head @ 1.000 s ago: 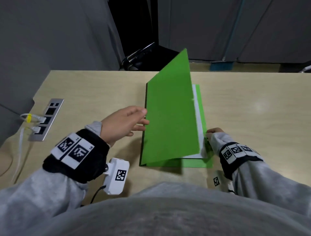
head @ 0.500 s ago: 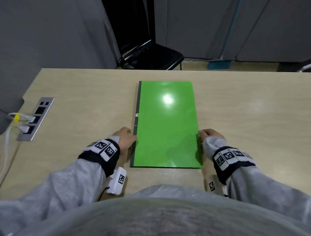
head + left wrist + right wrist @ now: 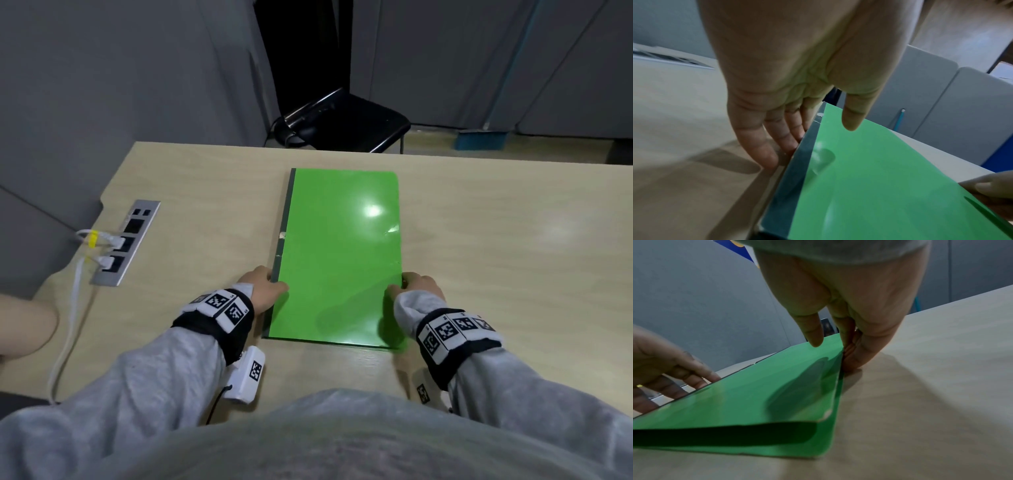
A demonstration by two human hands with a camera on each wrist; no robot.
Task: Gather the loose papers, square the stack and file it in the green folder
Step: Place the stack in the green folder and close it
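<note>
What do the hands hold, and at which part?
The green folder: the right hand pinches its open edge; the left hand presses against its spine.

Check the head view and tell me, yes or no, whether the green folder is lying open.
No, the green folder lies shut and flat on the desk, its cover down.

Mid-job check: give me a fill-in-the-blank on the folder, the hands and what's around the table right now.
1. The folder is ____, not open, flat on the table.
2. The folder sits ____ the left hand and the right hand.
3. The chair behind the table is ____.
4. White cables plug into the socket strip on the table's ____ side.

Missing words: closed; between; black; left.
</note>
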